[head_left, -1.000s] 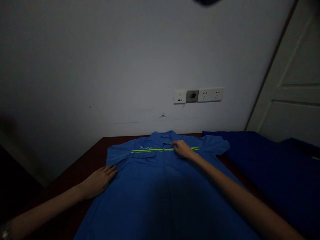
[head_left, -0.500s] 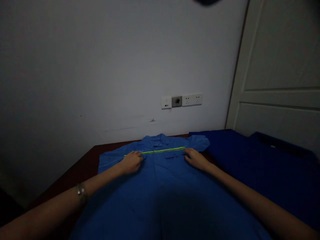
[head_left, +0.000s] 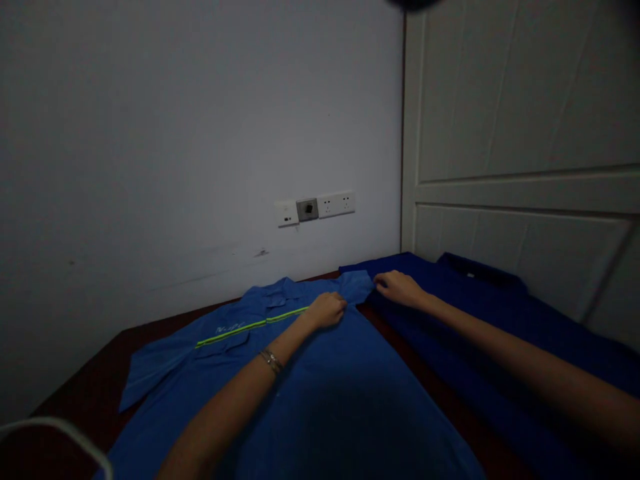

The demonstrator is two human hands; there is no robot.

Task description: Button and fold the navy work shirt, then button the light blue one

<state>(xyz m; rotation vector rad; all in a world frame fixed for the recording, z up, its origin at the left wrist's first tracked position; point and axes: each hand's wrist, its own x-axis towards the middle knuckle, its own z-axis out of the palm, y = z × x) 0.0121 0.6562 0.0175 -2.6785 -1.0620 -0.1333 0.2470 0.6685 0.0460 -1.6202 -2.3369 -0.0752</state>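
Note:
A light blue short-sleeved work shirt (head_left: 320,380) lies spread face up, its collar toward the wall and a yellow-green stripe across its chest. My left hand (head_left: 327,310) is closed on the cloth of the chest, near the armpit on the right side, and covers the stripe's end. At that side's sleeve (head_left: 357,285), my right hand (head_left: 397,288) has thumb and fingers pinched together on the cuff edge. A bracelet sits on my left wrist. The shirt's lower part is in dark shadow.
A darker blue shirt (head_left: 480,313) lies to the right, under my right forearm. The dark red tabletop (head_left: 90,380) shows along the left. Behind are a wall with sockets (head_left: 336,205) and a panelled white door (head_left: 520,193). A white cord (head_left: 65,427) crosses the lower left.
My view has turned to the right. My left hand has crossed from the left chest to the right chest, and my right hand has gone from the stripe's end to the sleeve cuff.

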